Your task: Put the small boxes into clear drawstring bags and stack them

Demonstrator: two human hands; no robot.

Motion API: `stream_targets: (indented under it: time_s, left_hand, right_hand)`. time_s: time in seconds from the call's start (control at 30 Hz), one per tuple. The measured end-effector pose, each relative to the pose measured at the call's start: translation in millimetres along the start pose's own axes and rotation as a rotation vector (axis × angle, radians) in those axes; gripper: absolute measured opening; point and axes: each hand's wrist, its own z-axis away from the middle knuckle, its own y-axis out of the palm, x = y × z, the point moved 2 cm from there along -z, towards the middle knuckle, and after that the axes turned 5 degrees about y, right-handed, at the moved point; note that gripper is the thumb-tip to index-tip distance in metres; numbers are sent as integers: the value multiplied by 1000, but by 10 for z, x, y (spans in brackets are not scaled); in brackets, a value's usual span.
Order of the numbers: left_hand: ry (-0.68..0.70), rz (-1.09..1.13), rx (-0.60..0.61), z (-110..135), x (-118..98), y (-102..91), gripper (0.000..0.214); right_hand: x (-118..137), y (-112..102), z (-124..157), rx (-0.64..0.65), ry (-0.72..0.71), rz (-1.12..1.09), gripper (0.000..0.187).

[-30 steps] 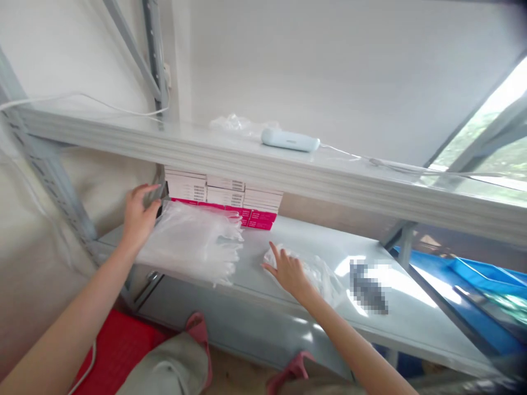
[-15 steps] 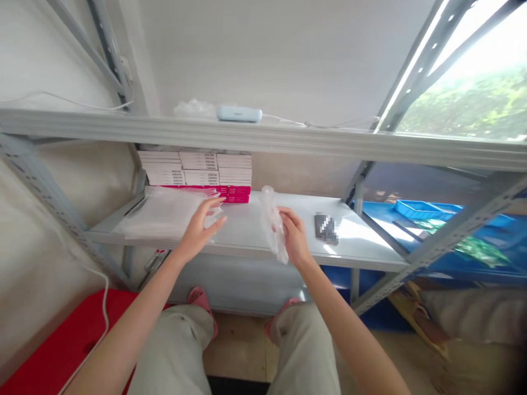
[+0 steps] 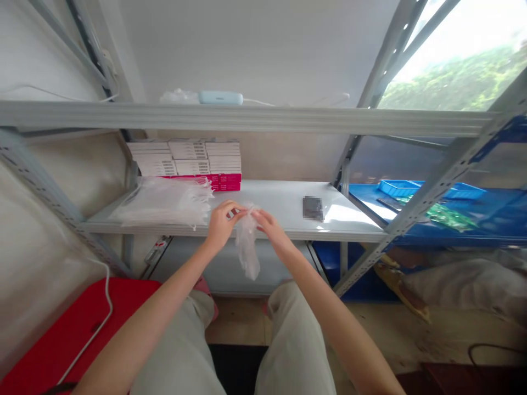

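Both my hands meet in front of the grey metal shelf [image 3: 288, 233], pinching the top of a small clear plastic bag [image 3: 248, 252] that hangs down between them. My left hand [image 3: 221, 221] grips the bag's left corner with closed fingers. My right hand [image 3: 265, 224] pinches the right corner. Left of my hands, a stack of clear plastic bags [image 3: 164, 200] lies flat on the shelf. Behind it stand stacked white and pink boxes [image 3: 193, 164].
A small dark object [image 3: 313, 207] lies on the shelf to the right. The upper shelf [image 3: 247, 116] carries a light blue device [image 3: 220, 97] with a cable. Blue trays [image 3: 415, 189] sit on the neighbouring rack. A red surface [image 3: 61, 340] lies at lower left.
My left hand left the bag stack and came to the right. My right hand lifted the small bag off the shelf, and both now hold it. The camera pulled back.
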Motion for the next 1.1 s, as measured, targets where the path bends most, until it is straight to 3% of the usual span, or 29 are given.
stream_targets:
  time_s: [0.17, 0.4, 0.53, 0.67, 0.9, 1.1]
  left_hand:
    - [-96, 52, 59, 55, 171, -28, 16]
    - [-258, 195, -136, -31, 515, -255, 29]
    - [-343, 306, -127, -52, 630, -204, 39]
    - [-295, 267, -163, -45, 691, -129, 38]
    - [-313, 158, -169, -39, 844, -108, 36]
    - [-339, 159, -166, -68, 925, -40, 32]
  right_hand:
    - [-57, -87, -47, -160, -82, -10, 29]
    - [-210, -400, -90, -328, 109, -213, 26]
    - [-247, -466, -188, -305, 121, -343, 31]
    - [-263, -533, -285, -298, 84, -465, 34]
    - [-215, -830, -492, -284, 109, -694, 19]
    - [-42, -981, -883, -242, 226, -770, 13]
